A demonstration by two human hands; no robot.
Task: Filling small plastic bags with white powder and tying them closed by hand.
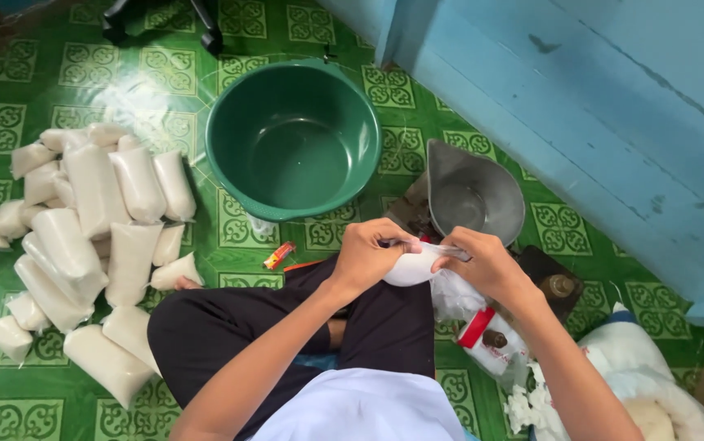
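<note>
Both hands, left hand [366,255] and right hand [482,263], have fingers pinched on the neck of a small white bag [411,266] held over the lap, keeping it upright; finished bags [94,237] lie at nine o'clock, green basin [293,139] at twelve

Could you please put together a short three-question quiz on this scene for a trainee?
1. True or false: the green basin on the floor is full of white grain.
2. What do the left hand and right hand hold between them?
A. a small clear bag of white grain
B. a metal spoon
C. a red lighter
3. On which side of the person does the pile of filled bags lie?

Key
1. False: it looks empty.
2. A; both hands pinch it at its top.
3. Their left side, on the green tiled floor.
</note>
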